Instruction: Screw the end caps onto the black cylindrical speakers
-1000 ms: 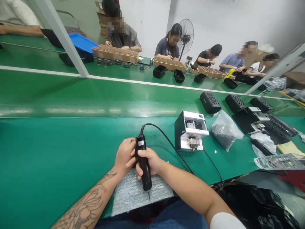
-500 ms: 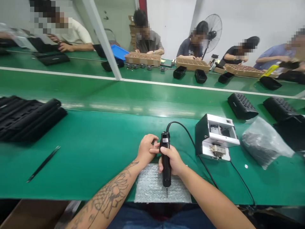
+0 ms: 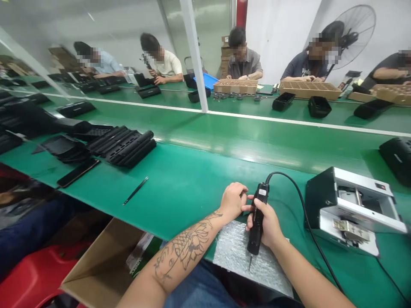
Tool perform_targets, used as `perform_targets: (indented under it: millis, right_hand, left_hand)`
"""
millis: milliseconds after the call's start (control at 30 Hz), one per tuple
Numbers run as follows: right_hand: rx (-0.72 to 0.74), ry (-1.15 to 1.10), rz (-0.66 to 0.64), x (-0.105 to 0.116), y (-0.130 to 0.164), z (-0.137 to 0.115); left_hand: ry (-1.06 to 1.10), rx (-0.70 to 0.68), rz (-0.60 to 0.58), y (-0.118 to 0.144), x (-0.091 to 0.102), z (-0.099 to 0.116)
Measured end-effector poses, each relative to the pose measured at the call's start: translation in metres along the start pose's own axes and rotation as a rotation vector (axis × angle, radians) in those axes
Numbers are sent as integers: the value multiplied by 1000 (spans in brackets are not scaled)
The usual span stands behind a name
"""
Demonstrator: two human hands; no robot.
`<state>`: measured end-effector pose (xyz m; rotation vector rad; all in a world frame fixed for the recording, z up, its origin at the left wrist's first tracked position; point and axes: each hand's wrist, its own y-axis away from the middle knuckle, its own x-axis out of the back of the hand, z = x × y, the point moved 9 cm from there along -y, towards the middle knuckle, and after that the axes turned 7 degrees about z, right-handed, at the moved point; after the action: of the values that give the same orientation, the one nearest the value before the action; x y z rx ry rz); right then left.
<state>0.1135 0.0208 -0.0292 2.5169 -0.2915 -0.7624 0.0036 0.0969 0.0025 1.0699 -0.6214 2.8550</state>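
Both forearms are bare of sleeves, the left hand point(image 3: 233, 200) following a forearm inked with a large dark floral-and-fish tattoo, the right hand point(image 3: 268, 220) unmarked, over blue denim trousers point(image 3: 199, 291).

An assembly-line factory floor: a long green conveyor belt point(image 3: 199, 141) runs through it, with seated workers point(image 3: 244, 60) along its far side, black plastic housings point(image 3: 128, 147) stacked on it, and an electric screwdriver point(image 3: 257, 222) at its near edge.

Your R hand point(image 3: 268, 220) is fisted in a grip, thumb up. L hand point(image 3: 231, 200) loosely curled just beside it, fingertips touching. Both forearms extended fwd.
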Motion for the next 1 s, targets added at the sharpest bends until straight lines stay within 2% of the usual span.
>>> perform_targets:
  millis: [567, 1000]
  right_hand:
    - [6, 22, -26, 1, -5, 3]
    - [21, 29, -27, -1, -6, 3]
  left_hand:
    - [53, -19, -120, 5, -9, 3]
    - [99, -58, -139, 4, -6, 10]
